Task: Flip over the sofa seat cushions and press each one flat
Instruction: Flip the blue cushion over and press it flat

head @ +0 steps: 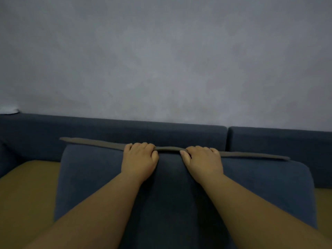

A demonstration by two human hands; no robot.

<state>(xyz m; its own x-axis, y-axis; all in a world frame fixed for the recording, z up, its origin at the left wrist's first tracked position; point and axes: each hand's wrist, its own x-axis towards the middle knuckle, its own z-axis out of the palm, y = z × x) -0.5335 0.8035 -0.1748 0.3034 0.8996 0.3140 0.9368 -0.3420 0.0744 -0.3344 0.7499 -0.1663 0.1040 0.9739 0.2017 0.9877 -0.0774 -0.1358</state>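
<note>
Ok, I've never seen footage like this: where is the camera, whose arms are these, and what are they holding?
There is no machine here. One wide camera sits on a person's head and looks forward and down, so the two bare arms are the wearer's own. The left hand and right hand both curl their fingers over the far edge of a blue seat cushion. A thin grey-brown strip runs along that edge; what it is I cannot tell. Beside the cushion the tan sofa base shows, with blue backrests and a grey wall behind.
</note>
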